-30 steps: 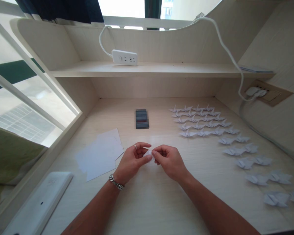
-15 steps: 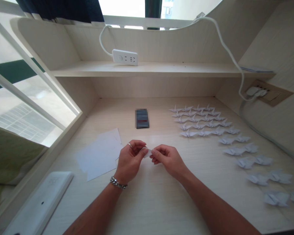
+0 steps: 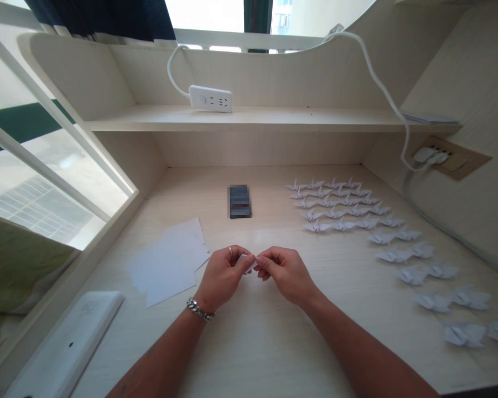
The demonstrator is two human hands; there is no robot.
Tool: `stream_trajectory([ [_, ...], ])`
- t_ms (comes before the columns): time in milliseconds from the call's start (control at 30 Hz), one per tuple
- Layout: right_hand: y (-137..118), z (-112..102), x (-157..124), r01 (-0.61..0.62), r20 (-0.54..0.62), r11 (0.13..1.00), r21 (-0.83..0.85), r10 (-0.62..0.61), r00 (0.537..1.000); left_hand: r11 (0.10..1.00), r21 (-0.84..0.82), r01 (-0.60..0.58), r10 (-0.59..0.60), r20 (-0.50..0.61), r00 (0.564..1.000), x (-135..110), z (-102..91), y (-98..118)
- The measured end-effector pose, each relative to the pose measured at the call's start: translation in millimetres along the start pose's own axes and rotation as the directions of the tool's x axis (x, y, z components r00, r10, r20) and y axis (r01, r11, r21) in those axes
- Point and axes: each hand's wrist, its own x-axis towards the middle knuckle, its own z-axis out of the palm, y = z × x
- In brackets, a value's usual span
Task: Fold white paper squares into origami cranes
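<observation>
My left hand (image 3: 222,276) and my right hand (image 3: 284,272) meet over the middle of the desk. Both pinch a small folded piece of white paper (image 3: 249,262) between their fingertips, and most of it is hidden by the fingers. A ring shows on my left hand and a chain bracelet on that wrist. A loose stack of white paper sheets (image 3: 168,265) lies just left of my left hand. Several folded white paper cranes (image 3: 348,209) stand in rows to the right.
A dark phone (image 3: 239,201) lies flat behind my hands. A white flat object (image 3: 66,345) sits at the near left edge. A white power strip (image 3: 211,98) rests on the shelf, its cable running to a wall socket (image 3: 437,157) at the right.
My hands have stayed in place while the fingers worked the small paper. The left fingers have closed in tighter against the right, and less of the paper shows.
</observation>
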Motion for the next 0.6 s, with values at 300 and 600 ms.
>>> stream_trajectory([
  [300, 0.9, -4.6, 4.4, -0.093, 0.143, 0.989, 0.118, 0.076, 0.987, 1.000, 0.002, 0.030, -0.030, -0.035, 0.999, 0.3, -1.8, 1.6],
  [600, -1.5, -3.9, 2.7, -0.051, 0.049, 0.994, -0.101, 0.056, 0.997, 0.935, -0.321, 0.149, -0.101, 0.162, 0.982, 2.8, -0.6, -3.6],
])
